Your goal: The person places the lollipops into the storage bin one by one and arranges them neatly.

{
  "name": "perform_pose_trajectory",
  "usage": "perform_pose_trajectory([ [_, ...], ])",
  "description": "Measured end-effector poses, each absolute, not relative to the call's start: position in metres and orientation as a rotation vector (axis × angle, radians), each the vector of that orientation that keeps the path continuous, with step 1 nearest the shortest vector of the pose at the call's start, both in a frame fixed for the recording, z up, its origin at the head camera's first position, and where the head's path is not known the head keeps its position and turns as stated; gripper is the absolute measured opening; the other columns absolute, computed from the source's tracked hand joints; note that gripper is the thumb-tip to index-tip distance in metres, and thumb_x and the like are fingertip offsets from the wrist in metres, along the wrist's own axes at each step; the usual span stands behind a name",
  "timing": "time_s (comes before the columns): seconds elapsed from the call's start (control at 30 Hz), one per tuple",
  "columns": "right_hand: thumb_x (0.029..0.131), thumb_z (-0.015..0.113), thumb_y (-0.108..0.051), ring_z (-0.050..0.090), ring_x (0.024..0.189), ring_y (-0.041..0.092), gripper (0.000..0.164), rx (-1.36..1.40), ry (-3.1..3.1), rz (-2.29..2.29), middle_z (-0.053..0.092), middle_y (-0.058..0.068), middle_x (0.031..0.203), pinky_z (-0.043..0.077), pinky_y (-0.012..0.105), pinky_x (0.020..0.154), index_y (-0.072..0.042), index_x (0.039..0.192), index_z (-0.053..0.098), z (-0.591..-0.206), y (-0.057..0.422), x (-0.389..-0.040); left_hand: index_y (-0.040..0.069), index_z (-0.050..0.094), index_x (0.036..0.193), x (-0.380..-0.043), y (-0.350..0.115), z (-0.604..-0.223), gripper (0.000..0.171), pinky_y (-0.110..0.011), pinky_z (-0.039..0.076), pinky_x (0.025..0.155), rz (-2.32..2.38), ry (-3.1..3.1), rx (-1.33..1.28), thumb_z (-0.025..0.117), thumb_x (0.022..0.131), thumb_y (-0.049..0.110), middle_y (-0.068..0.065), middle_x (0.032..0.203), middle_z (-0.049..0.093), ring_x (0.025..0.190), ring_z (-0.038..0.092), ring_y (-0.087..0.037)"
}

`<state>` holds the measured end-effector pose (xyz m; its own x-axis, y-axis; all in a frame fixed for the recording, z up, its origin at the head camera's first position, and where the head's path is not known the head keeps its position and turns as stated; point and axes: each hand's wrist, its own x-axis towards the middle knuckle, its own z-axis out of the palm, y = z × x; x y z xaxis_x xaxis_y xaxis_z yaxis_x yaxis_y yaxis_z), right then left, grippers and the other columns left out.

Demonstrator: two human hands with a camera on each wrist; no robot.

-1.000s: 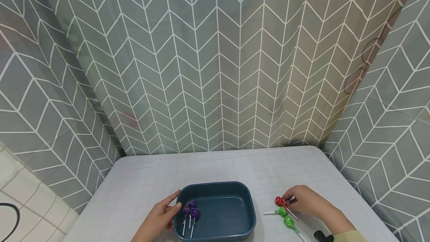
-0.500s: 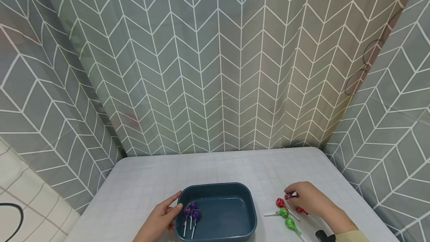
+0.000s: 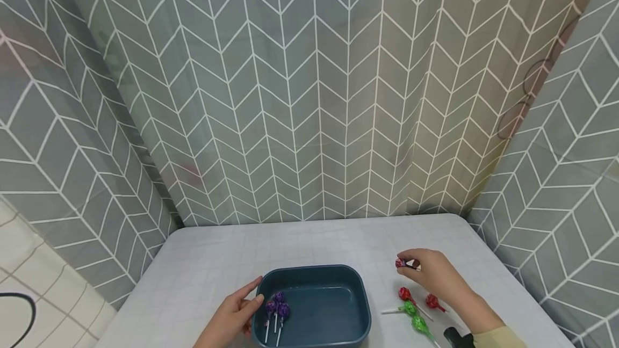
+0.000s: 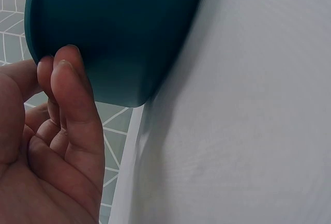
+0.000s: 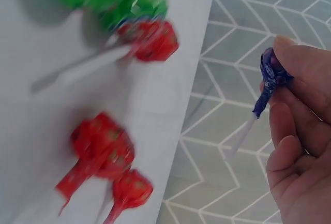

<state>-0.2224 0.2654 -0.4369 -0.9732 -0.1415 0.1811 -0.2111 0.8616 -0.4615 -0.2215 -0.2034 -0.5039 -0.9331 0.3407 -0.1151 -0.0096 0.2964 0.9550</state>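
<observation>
My left hand grips the left side of a dark blue rectangular tray, thumb over the rim and fingers along its outer wall. In the left wrist view those fingers press against the tray's wall. Purple-wrapped lollipops lie at the tray's left end, sticks toward me. My right hand pinches another purple-wrapped lollipop by its head, above the table right of the tray. Its white stick points away from the fingertips in the right wrist view.
Red lollipops and green lollipops lie loosely together on the white-covered table, right of the tray. A black object is beside the right sleeve. Patterned grey curtains enclose the table's back and sides.
My right hand has lifted the purple lollipop out of the group of red and green ones and moved it away from me. A second red lollipop has come into view. The left hand stays at the tray.
</observation>
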Motion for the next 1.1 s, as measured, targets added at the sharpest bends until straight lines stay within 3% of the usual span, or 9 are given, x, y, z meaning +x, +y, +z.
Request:
perform_pose_trajectory([
  [0.2, 0.088, 0.076, -0.026, 0.065, 0.098, 0.020, 0.034, 0.351, -2.809, 0.813, 0.070, -0.010, 0.098, 0.053, 0.044, 0.084, -0.013, 0.120, 0.070, -0.435, 0.255, -0.225, 0.001, 0.033, 0.153, -0.222, -0.203, -0.504, 0.068, -0.033, 0.053, 0.053, 1.676, 2.288, 0.304, 0.058, 0.101, 0.038, -0.008, 0.067, 0.061, 0.054, 0.057, -0.019],
  [0.5, 0.091, 0.073, -0.029, 0.065, 0.082, 0.006, 0.027, 0.343, -2.828, 1.017, 0.069, -0.009, 0.097, 0.053, 0.021, 0.070, -0.013, 0.113, 0.073, -0.443, 0.246, -0.227, 0.001, 0.033, 0.153, -0.223, -0.203, -0.505, 0.068, -0.033, 0.054, 0.053, 1.670, 2.293, 0.300, 0.058, 0.101, 0.038, -0.007, 0.067, 0.061, 0.054, 0.058, -0.019],
  [1.1, 0.086, 0.078, -0.032, 0.068, 0.083, 0.012, 0.037, 0.479, -2.826, 1.255, 0.069, 0.002, 0.105, 0.056, 0.026, 0.067, -0.011, 0.116, 0.070, -0.441, 0.234, -0.228, 0.002, 0.033, 0.153, -0.222, -0.204, -0.506, 0.069, -0.034, 0.053, 0.052, 1.670, 2.301, 0.292, 0.058, 0.101, 0.039, -0.006, 0.065, 0.059, 0.053, 0.057, -0.020],
])
